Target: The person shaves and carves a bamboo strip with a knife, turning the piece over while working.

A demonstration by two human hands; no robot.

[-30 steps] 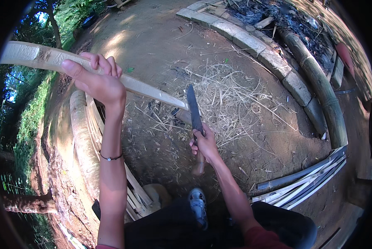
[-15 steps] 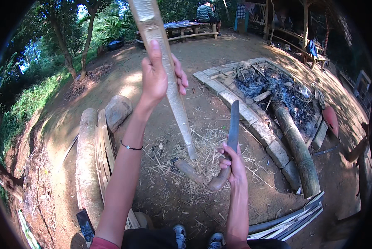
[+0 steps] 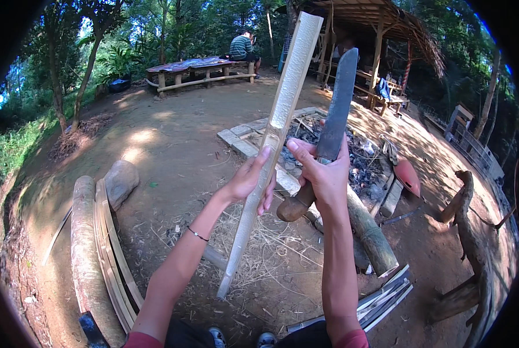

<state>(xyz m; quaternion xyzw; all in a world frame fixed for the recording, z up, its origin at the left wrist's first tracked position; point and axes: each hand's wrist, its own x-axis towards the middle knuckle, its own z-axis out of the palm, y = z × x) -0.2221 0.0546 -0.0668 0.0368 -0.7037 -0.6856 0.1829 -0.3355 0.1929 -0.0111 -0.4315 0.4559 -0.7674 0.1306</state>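
Note:
My left hand (image 3: 249,178) is closed around the middle of a long split bamboo piece (image 3: 293,72), whose pale hollow inner face is turned toward me. It slants from upper right to lower left and narrows at the bottom. My right hand (image 3: 329,177) grips a machete (image 3: 338,107) where the handle meets the blade. The dark blade points up, and the brown wooden handle end sticks out below the fingers, toward the bamboo. Blade and bamboo stand side by side, apart. Below them, a short wooden piece (image 3: 214,257) lies among pale shavings (image 3: 271,246), partly behind the bamboo.
A stone-edged fire pit (image 3: 236,141) with ash lies ahead, a thick bamboo pole (image 3: 370,235) leaning from it. At left are a log (image 3: 87,249), bamboo strips (image 3: 110,249) and a rock (image 3: 121,183). More strips (image 3: 387,298) lie at lower right. A person (image 3: 243,47) sits on a far bench.
My right hand has raised the machete from low down to beside the bamboo. My left hand has lowered the bamboo and tilted its top to the right. The view has shifted upward and right.

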